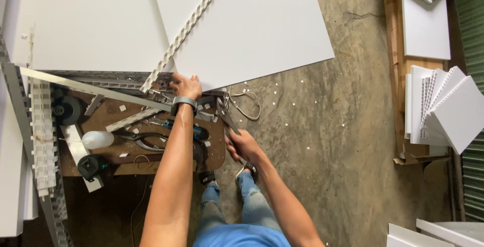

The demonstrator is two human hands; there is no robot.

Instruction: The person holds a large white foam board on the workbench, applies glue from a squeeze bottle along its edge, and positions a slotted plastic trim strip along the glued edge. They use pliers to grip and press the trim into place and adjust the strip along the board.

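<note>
Snips [225, 117] sit gripped in the right hand [243, 145], blades angled toward the panel [252, 25] edge; left hand [185, 86] presses flat, fingers curled, steadying it over the bench [212, 151].

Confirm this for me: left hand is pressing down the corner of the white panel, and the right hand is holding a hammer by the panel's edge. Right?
Not quite. The head view shows the right hand holding metal snips, not a hammer, their blades pointing toward the panel's edge. The rest holds: the left hand presses on the corner of the white panel.
</note>
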